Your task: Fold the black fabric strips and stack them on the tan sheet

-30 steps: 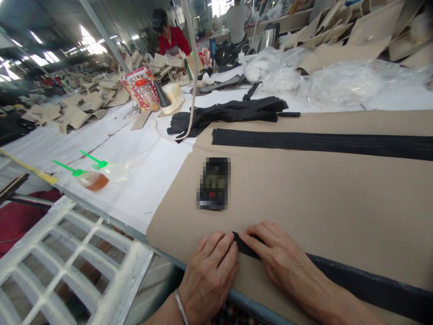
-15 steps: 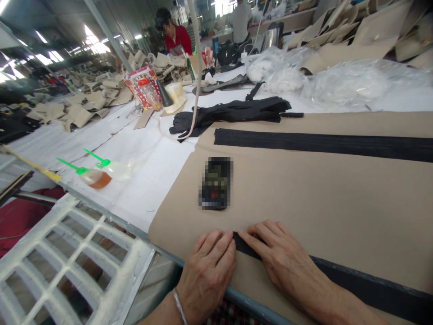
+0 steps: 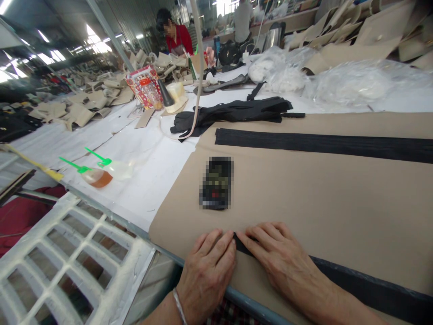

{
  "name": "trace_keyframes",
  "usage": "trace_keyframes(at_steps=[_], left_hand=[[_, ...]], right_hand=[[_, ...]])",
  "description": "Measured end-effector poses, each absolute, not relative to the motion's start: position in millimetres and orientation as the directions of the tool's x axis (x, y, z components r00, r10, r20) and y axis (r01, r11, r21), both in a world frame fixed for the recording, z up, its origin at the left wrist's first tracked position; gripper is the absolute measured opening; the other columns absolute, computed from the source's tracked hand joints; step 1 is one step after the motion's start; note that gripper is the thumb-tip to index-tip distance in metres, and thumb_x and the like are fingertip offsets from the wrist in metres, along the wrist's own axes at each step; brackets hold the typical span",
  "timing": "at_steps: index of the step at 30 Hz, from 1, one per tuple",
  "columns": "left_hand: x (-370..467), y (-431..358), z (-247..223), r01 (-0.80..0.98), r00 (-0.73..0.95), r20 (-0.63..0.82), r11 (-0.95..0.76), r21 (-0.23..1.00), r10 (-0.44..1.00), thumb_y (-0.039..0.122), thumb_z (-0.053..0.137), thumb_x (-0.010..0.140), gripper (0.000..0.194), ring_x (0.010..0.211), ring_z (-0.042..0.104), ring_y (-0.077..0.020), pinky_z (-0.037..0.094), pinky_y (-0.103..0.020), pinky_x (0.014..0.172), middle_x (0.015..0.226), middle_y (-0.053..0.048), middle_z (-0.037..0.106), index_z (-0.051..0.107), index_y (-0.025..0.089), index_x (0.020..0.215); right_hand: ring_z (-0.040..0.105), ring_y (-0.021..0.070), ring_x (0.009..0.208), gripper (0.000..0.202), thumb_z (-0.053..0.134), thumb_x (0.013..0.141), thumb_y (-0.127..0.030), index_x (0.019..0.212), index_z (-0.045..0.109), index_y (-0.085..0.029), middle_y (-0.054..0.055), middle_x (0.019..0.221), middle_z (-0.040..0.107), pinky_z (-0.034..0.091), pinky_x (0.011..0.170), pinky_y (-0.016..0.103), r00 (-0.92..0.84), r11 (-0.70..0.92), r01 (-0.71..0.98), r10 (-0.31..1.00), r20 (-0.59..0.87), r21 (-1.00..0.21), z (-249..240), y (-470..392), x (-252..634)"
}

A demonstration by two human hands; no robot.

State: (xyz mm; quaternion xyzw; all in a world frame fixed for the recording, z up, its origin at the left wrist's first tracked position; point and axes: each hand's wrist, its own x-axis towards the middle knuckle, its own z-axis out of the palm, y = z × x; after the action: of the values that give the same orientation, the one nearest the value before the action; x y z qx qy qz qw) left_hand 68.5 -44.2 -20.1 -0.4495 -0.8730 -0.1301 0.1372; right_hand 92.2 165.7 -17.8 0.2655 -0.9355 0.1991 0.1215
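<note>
A long black strip lies along the near edge of a beige sheet, running off to the right. At the strip's left end my left hand has its fingers bent and pressed together on the tip. A bracelet circles that wrist. My right hand rests over the strip just beside it, index finger and thumb closed on the same end and the other fingers curled. Both sets of fingertips almost meet. Their undersides are hidden, as is part of the strip beneath the right hand.
A dark pixelated object lies beyond my hands. Another stack of black strips and a black bundle are farther back. Two green-capped bottles lie left, above a white rack. A person in red stands across.
My right hand's fingers have shifted slightly left along the strip, toward its end. The left hand stays nearly in place, and the view has moved a little.
</note>
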Motion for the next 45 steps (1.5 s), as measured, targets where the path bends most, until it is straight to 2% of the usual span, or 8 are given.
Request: trace_keyframes(at_steps=[11, 17, 20, 23, 27, 30, 36, 45], left_hand=[[64.4, -45.3, -13.4, 0.807, -0.587, 0.336, 0.564, 0.174, 0.736, 0.015, 0.045, 0.094, 0.032, 0.117, 0.053, -0.0249, 0.051, -0.041, 0.095, 0.127, -0.010, 0.061, 0.061, 0.015, 0.121], [60.6, -46.6, -13.0, 0.824, -0.564, 0.349, 0.541, 0.170, 0.748, 0.016, 0.046, 0.093, 0.031, 0.120, 0.052, -0.0235, 0.048, -0.039, 0.099, 0.128, -0.012, 0.060, 0.061, 0.014, 0.121], [56.8, -47.4, -15.0, 0.867, -0.491, 0.355, 0.483, 0.119, 0.795, 0.015, 0.045, 0.094, 0.033, 0.122, 0.051, -0.0204, 0.044, -0.036, 0.103, 0.127, -0.010, 0.062, 0.058, 0.012, 0.124], [51.7, -47.6, -15.4, 0.891, -0.449, 0.321, 0.445, 0.089, 0.834, 0.013, 0.044, 0.094, 0.030, 0.125, 0.049, -0.0184, 0.041, -0.035, 0.105, 0.128, -0.007, 0.062, 0.060, 0.015, 0.120], [44.8, -45.3, -9.6, 0.908, -0.419, 0.281, 0.400, 0.126, 0.863, 0.012, 0.042, 0.093, 0.028, 0.125, 0.049, -0.0180, 0.041, -0.035, 0.104, 0.126, -0.007, 0.064, 0.062, 0.016, 0.111], [41.9, -42.9, -4.4, 0.900, -0.433, 0.273, 0.394, 0.188, 0.859, 0.010, 0.041, 0.093, 0.028, 0.121, 0.052, -0.0188, 0.042, -0.036, 0.102, 0.122, -0.007, 0.065, 0.061, 0.017, 0.110], [42.2, -40.3, -4.0, 0.861, -0.482, 0.242, 0.406, 0.305, 0.842, 0.006, 0.040, 0.089, 0.039, 0.118, 0.052, -0.0209, 0.043, -0.039, 0.101, 0.120, -0.011, 0.063, 0.052, 0.013, 0.126], [41.5, -31.9, -4.6, 0.873, -0.466, 0.222, 0.403, 0.274, 0.857, 0.006, 0.038, 0.093, 0.040, 0.114, 0.051, -0.0214, 0.042, -0.037, 0.098, 0.116, -0.008, 0.064, 0.053, 0.015, 0.129]], right_hand=[[0.051, 0.0241, 0.098, 0.046, 0.040, 0.087, 0.001, 0.128, 0.052, -0.017, 0.006, 0.111, 0.061, 0.031, 0.094, 0.050, -0.847, 0.834, -0.515, -0.460, 0.269, -0.196, -22.1, 162.4, 99.2], [0.048, 0.0289, 0.109, 0.050, 0.037, 0.088, -0.001, 0.136, 0.045, -0.012, 0.011, 0.121, 0.057, 0.033, 0.098, 0.057, -0.838, 0.854, -0.517, -0.492, 0.235, -0.057, -27.7, 159.9, 104.9], [0.052, 0.0270, 0.097, 0.047, 0.035, 0.088, -0.001, 0.132, 0.048, -0.011, 0.012, 0.112, 0.060, 0.038, 0.091, 0.053, -0.836, 0.858, -0.509, -0.476, 0.273, -0.062, -26.2, 161.6, 98.6], [0.052, 0.0241, 0.086, 0.043, 0.037, 0.087, 0.000, 0.126, 0.050, -0.011, 0.010, 0.100, 0.060, 0.041, 0.080, 0.044, -0.857, 0.864, -0.480, -0.424, 0.292, -0.153, -22.2, 168.1, 91.7], [0.049, 0.0212, 0.082, 0.025, 0.048, 0.087, -0.001, 0.106, 0.056, -0.015, 0.005, 0.092, 0.057, 0.040, 0.078, 0.037, -0.862, 0.806, -0.505, -0.451, 0.233, -0.309, -15.9, 180.9, 89.7], [0.048, 0.0204, 0.083, 0.017, 0.053, 0.089, -0.003, 0.100, 0.057, -0.015, 0.004, 0.093, 0.056, 0.039, 0.079, 0.035, -0.853, 0.779, -0.521, -0.492, 0.177, -0.350, -13.1, 188.9, 90.0], [0.047, 0.0190, 0.080, 0.012, 0.052, 0.092, -0.005, 0.093, 0.057, -0.016, 0.003, 0.089, 0.054, 0.037, 0.075, 0.033, -0.795, 0.749, -0.607, -0.571, 0.205, -0.266, -12.8, 198.2, 90.4], [0.045, 0.0191, 0.078, 0.013, 0.049, 0.093, -0.008, 0.099, 0.059, -0.014, 0.003, 0.087, 0.052, 0.036, 0.073, 0.034, -0.754, 0.751, -0.647, -0.607, 0.250, -0.129, -10.4, 201.4, 95.5]])
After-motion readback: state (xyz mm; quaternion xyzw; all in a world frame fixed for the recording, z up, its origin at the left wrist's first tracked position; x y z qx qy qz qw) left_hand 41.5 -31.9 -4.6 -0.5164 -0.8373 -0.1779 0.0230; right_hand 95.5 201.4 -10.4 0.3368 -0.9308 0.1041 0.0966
